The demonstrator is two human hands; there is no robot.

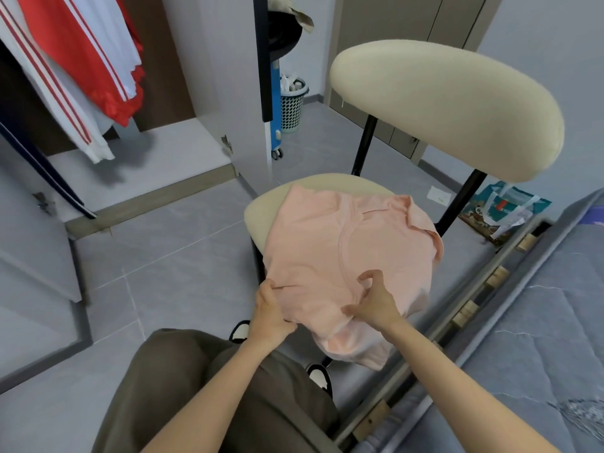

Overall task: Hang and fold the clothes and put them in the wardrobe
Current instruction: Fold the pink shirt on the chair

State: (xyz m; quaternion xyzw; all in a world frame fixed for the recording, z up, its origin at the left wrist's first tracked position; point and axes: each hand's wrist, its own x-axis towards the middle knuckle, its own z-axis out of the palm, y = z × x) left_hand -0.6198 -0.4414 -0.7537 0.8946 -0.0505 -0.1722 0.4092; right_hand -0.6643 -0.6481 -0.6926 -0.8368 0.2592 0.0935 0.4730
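A pale pink collared shirt [327,243] lies partly folded on the cream seat of a chair [261,210], its near edge hanging over the front. My left hand [271,312] grips the shirt's near left edge, fingers curled round the fabric. My right hand [372,299] pinches a fold of the shirt just to the right. The open wardrobe [137,165] stands at the upper left, with red and white garments [75,67] hanging inside.
The chair's cream backrest [447,106] rises behind the seat. A grey bed [539,322] runs along the right. A mesh bin [292,106] and a blue wheeled case [276,109] stand behind the wardrobe door. A printed bag [503,210] lies on the floor.
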